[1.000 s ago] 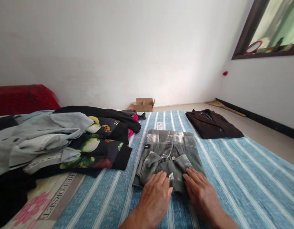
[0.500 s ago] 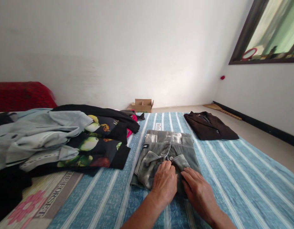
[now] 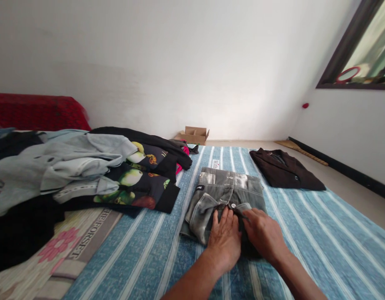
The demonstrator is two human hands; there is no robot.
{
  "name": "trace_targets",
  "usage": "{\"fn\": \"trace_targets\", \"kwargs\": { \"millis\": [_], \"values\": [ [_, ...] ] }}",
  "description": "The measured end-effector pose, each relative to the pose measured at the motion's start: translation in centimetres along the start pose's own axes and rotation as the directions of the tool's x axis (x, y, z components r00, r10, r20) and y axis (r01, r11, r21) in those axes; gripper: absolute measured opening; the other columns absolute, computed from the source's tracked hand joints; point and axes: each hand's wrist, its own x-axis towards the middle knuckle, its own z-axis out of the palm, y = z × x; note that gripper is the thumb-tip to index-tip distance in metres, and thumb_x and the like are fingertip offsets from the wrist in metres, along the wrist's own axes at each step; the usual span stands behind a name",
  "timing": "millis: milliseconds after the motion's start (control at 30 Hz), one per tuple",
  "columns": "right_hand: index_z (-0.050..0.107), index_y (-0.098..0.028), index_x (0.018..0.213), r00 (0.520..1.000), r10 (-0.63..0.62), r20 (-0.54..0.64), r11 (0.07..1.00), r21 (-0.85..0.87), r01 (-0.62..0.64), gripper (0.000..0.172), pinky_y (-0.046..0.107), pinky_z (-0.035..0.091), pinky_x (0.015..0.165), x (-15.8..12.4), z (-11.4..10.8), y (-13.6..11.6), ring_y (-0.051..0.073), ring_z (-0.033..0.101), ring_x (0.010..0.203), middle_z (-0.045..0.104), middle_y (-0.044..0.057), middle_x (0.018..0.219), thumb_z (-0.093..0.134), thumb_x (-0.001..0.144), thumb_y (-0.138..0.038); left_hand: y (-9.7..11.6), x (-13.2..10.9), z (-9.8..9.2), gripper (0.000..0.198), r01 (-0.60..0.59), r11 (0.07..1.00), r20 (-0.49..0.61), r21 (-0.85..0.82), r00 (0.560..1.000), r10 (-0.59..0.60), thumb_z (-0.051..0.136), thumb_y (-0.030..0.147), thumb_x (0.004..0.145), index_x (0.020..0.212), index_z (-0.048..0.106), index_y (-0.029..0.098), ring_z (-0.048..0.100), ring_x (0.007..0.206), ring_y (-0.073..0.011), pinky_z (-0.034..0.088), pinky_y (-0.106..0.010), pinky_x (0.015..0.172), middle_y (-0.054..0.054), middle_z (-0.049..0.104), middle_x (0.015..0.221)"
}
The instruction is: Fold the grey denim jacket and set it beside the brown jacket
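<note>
The left hand [image 3: 222,243] and the right hand [image 3: 263,233] were shown on a folded grey denim garment [image 3: 223,196], which was laid on a blue striped bedsheet [image 3: 142,254]. The left fingers [image 3: 218,223] were held nearly straight, slightly spread and flat against the cloth, just below a metal button [image 3: 233,205]. The right fingers [image 3: 253,216] were curved close together over the folded front edge beside the button; whether cloth was pinched between them could not be told. Pale grey-blue clothing [image 3: 70,162] was heaped on black fruit-printed fabric [image 3: 133,179] to the left, just beside the garment. A folded dark brown jacket [image 3: 286,173] was placed beyond it to the right. A cardboard box [image 3: 192,135] was seen on the floor [image 3: 242,143] by the far wall.
</note>
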Motion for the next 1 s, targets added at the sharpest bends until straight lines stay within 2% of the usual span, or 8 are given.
{"fn": "trace_targets", "kwargs": {
  "millis": [200, 367, 500, 600, 667, 767, 833, 1000],
  "values": [
    [0.064, -0.021, 0.094, 0.99, -0.117, 0.074, 0.989, -0.086, 0.123, 0.016, 0.026, 0.039, 0.067, 4.2, -0.4, -2.6, 0.019, 0.06, 0.083, 0.066, 0.004, 0.088, 0.049, 0.088, -0.018, -0.2, 0.4, 1.0, 0.055, -0.029, 0.998, -0.043, -0.054, 0.999, 0.026, 0.029, 0.03, 0.095, 0.149, 0.017, 0.022, 0.02, 0.141, -0.0275, 0.012, -0.06, 0.112, -0.01, 0.027, 0.153],
    [0.066, -0.02, 0.092, 0.963, -0.208, 0.173, 0.952, -0.191, 0.24, 0.017, 0.029, 0.04, 0.068, 6.2, -0.3, -3.6, 0.022, 0.059, 0.088, 0.064, 0.007, 0.091, 0.049, 0.089, -0.018, -0.1, 0.3, 1.1, 0.056, 0.005, 0.995, -0.033, -0.097, 0.999, -0.008, 0.024, 0.031, 0.097, 0.15, 0.011, 0.02, 0.012, 0.143, -0.0251, 0.01, -0.06, 0.113, -0.009, 0.02, 0.155],
    [0.065, -0.02, 0.082, 0.951, -0.283, 0.125, 0.939, -0.164, 0.301, 0.016, 0.028, 0.041, 0.068, 5.9, -0.3, -2.1, 0.02, 0.057, 0.083, 0.063, 0.005, 0.085, 0.051, 0.088, -0.017, 0.0, 0.0, 0.7, 0.055, -0.016, 0.997, 0.002, -0.07, 1.0, 0.016, 0.028, 0.031, 0.095, 0.148, 0.022, 0.015, 0.013, 0.142, -0.0278, 0.01, -0.06, 0.113, -0.011, 0.022, 0.154],
    [0.063, -0.02, 0.074, 0.948, -0.314, 0.04, 0.938, -0.143, 0.317, 0.018, 0.029, 0.042, 0.068, 5.1, 0.3, -0.6, 0.02, 0.055, 0.08, 0.061, 0.004, 0.08, 0.051, 0.086, -0.015, 0.3, -0.1, 0.6, 0.053, 0.004, 1.0, 0.027, -0.007, 1.0, -0.004, 0.032, 0.024, 0.091, 0.142, 0.035, 0.007, 0.022, 0.139, -0.0319, 0.021, -0.058, 0.11, -0.018, 0.034, 0.148],
    [0.062, -0.02, 0.071, 0.939, -0.343, -0.02, 0.935, -0.107, 0.339, 0.021, 0.029, 0.043, 0.071, 4.7, 1.0, 0.2, 0.02, 0.055, 0.084, 0.061, 0.005, 0.083, 0.05, 0.087, -0.014, 0.5, -0.1, 0.6, 0.053, 0.004, 1.0, 0.013, 0.017, 1.0, -0.004, 0.034, 0.019, 0.088, 0.139, 0.039, 0.007, 0.029, 0.135, -0.0335, 0.03, -0.057, 0.106, -0.019, 0.039, 0.144],
    [0.061, -0.019, 0.071, 0.909, -0.405, -0.096, 0.914, -0.017, 0.405, 0.028, 0.028, 0.045, 0.077, 4.4, 2.2, 1.0, 0.019, 0.055, 0.095, 0.063, 0.007, 0.096, 0.042, 0.089, -0.011, 0.7, 0.0, 0.7, 0.052, -0.009, 0.999, -0.015, 0.034, 1.0, 0.009, 0.036, 0.018, 0.086, 0.136, 0.043, 0.008, 0.036, 0.129, -0.034, 0.034, -0.057, 0.102, -0.018, 0.043, 0.14],
    [0.062, -0.018, 0.072, 0.9, -0.423, -0.105, 0.903, 0.037, 0.428, 0.03, 0.028, 0.045, 0.079, 4.4, 2.7, 1.3, 0.018, 0.056, 0.095, 0.064, 0.007, 0.098, 0.039, 0.09, -0.01, 0.7, 0.0, 0.8, 0.05, -0.005, 0.999, -0.021, 0.045, 1.0, 0.006, 0.036, 0.018, 0.086, 0.134, 0.046, 0.007, 0.037, 0.128, -0.0337, 0.035, -0.056, 0.101, -0.018, 0.045, 0.139],
    [0.063, -0.018, 0.081, 0.916, -0.401, -0.028, 0.908, 0.125, 0.401, 0.031, 0.026, 0.045, 0.08, 4.3, 2.8, 1.5, 0.016, 0.059, 0.089, 0.065, 0.006, 0.09, 0.036, 0.094, -0.015, 0.5, 0.1, 1.1, 0.049, 0.02, 0.998, -0.064, 0.058, 0.998, -0.016, 0.031, 0.02, 0.09, 0.137, 0.044, 0.01, 0.038, 0.127, -0.0323, 0.038, -0.053, 0.099, -0.016, 0.044, 0.14]
  ]
}}
